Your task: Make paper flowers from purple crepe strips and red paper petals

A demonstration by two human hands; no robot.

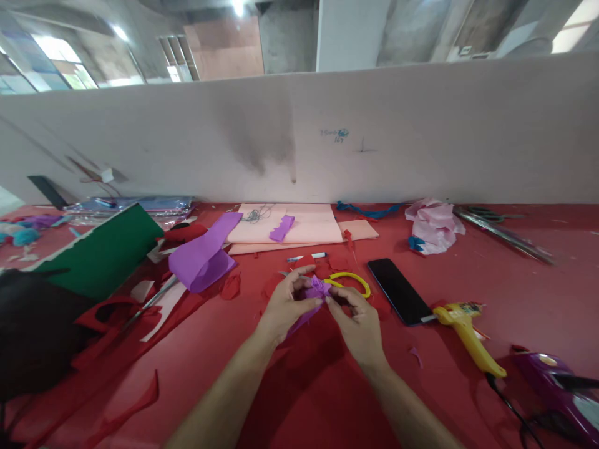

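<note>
two hands (pixel 286 300) (pixel 359 319) pinch a gathered purple strip (pixel 319 287), clear plastic packs (pixel 165 205) lying back left.

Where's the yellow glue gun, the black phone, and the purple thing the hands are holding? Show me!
Yellow glue gun (pixel 468 332): head view, on its handle.
Black phone (pixel 399 292): head view, middle of its screen.
Purple thing (pixel 318 286): head view, on its bunched-up part.
</note>
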